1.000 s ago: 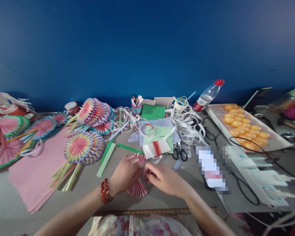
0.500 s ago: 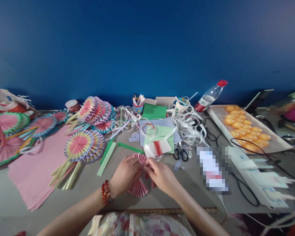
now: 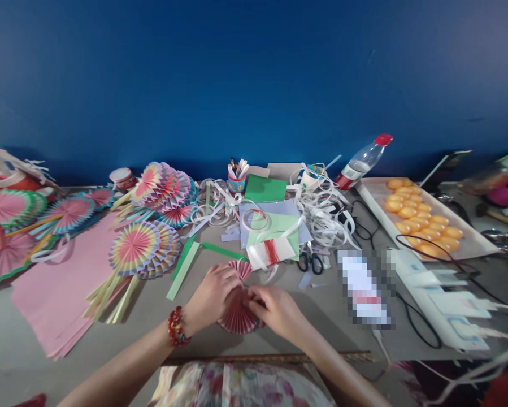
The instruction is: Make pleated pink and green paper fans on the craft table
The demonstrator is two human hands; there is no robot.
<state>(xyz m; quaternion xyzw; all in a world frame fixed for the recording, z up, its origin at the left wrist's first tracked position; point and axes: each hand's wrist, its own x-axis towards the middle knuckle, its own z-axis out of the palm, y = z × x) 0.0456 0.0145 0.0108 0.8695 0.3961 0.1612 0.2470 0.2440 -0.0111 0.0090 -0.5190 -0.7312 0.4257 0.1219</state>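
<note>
A pink pleated paper fan (image 3: pixel 239 317) lies on the table in front of me, its folds spreading above and below a narrow middle. My left hand (image 3: pixel 213 297), with a red bead bracelet (image 3: pixel 178 327) on the wrist, presses on the fan's left side, fingers together over its middle. From the right, my right hand (image 3: pixel 274 308) pinches the fan near its centre with curled fingers. The exact grip point is partly hidden by the fingers. Just beyond the hands lies a white card wound with red thread (image 3: pixel 270 252).
Black scissors (image 3: pixel 311 261), green paper strips (image 3: pixel 183 271) and a tangle of white strips (image 3: pixel 325 217) surround the work. Finished fans (image 3: pixel 137 249) and pink sheets (image 3: pixel 59 294) lie left. On the right are a phone (image 3: pixel 364 288), a power strip (image 3: pixel 440 305) and a tray of orange balls (image 3: pixel 478 246).
My left hand has shifted slightly left and my right hand slightly lower along the fan. More of the fan's lower pleats and middle now show between the hands.
</note>
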